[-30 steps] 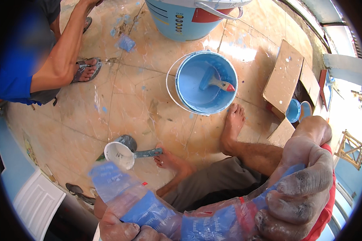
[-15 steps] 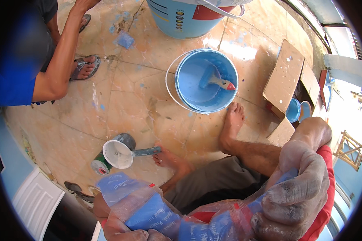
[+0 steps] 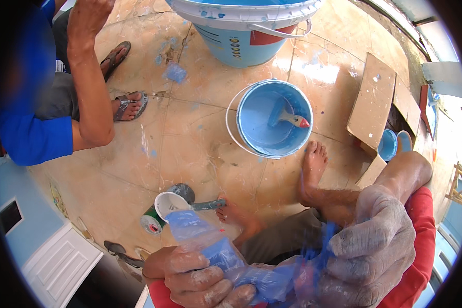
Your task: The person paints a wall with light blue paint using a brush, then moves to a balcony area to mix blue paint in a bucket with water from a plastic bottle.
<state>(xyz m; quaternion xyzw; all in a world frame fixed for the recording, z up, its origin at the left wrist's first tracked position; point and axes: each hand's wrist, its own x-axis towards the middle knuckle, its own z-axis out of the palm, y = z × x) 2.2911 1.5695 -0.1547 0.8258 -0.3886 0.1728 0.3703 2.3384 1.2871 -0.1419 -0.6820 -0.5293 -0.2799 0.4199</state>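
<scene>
Clearly, the left hand and right hand have a closed grip on blue plastic; hard pulling might tear it.

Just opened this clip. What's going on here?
A person grips a crumpled clear-and-blue plastic wrapper with both hands, the left hand at one part and the right hand at another. Ahead on the tiled floor stands an open bucket of light-blue paint with a brush resting inside. A larger bucket stands beyond it. At the left, a co-worker's arm shows below a blue sleeve.
</scene>
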